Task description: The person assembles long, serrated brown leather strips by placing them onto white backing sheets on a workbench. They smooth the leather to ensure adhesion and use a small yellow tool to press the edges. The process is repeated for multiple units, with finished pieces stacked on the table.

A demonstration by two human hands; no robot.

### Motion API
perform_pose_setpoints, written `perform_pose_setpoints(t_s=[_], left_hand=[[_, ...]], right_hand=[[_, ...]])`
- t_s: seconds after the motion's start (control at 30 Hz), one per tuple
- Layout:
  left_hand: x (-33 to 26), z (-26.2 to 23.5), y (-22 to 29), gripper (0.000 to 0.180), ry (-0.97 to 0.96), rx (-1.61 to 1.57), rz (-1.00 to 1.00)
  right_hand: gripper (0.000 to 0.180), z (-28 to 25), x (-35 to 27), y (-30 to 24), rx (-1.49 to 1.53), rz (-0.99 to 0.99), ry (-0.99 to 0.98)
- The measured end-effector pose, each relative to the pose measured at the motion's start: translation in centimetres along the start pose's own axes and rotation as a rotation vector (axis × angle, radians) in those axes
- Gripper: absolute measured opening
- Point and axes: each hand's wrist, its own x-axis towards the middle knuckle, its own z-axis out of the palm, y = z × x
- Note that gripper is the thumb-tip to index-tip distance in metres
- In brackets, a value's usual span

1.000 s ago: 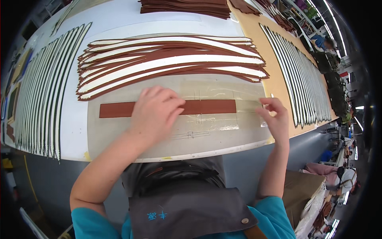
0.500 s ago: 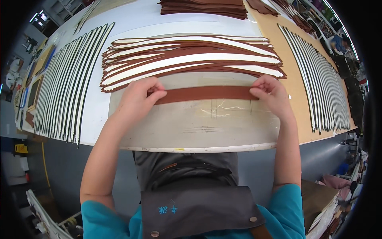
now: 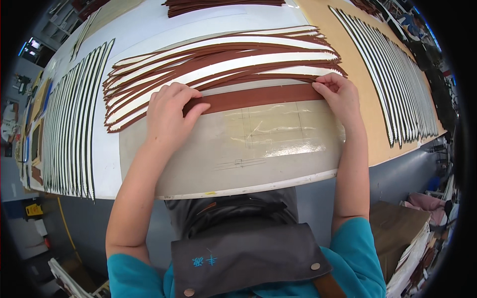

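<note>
A plain brown strip (image 3: 263,97), looking like leather, stretches between my hands along the near edge of a striped pile. At its right end, my right hand (image 3: 339,97) is closed, pinching the strip between thumb and fingertips. My left hand (image 3: 174,111) covers the other end, with bent fingers along the far edge and the thumb at the near edge; the end itself is hidden under that hand. Behind the strip lies the pile of overlapping brown strips with white bands (image 3: 218,69), their ends uneven and jagged.
A grey mat (image 3: 184,171) with drawn lines and glossy clear film covers the table's near part. Rows of black-and-white strips lie at left (image 3: 74,124) and right (image 3: 392,84). More brown pieces (image 3: 223,6) are stacked at the far edge.
The brown strip has moved away from the table's front edge, closer to the pile. My left thumb and fingers have spread wider at its end. The view has tilted and shifted.
</note>
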Motion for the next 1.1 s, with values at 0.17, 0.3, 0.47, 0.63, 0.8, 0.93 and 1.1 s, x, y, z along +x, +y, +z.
perform_pose_setpoints(t_s=[0.17,0.3,0.47,0.63,0.8,0.93,1.1], left_hand=[[-0.4,0.8,-0.3,0.029,0.016,-0.004,0.087],[-0.2,1.5,-1.3,0.031,-0.005,-0.059,0.049],[0.6,1.1,-1.4,0.032,-0.06,-0.108,0.042],[0.8,1.3,-1.9,0.032,-0.067,-0.133,0.029],[1.0,0.9,-2.5,0.03,-0.079,-0.122,0.021],[0.0,0.1,-1.0,0.031,-0.095,-0.083,0.059],[-2.4,-0.8,-0.9,0.035,0.006,-0.107,0.09]], right_hand=[[0.016,0.3,0.0,-0.2,0.034,0.028,-0.003],[0.014,0.5,0.7,0.3,0.099,0.054,-0.041],[0.013,0.5,1.2,1.0,0.106,0.055,-0.047],[0.016,1.4,1.2,1.7,0.075,0.007,-0.005],[0.017,1.6,1.1,1.8,0.014,-0.062,0.004],[0.017,1.2,0.5,1.6,0.038,-0.024,-0.013],[0.018,0.9,0.4,2.2,0.0,-0.025,0.038]])
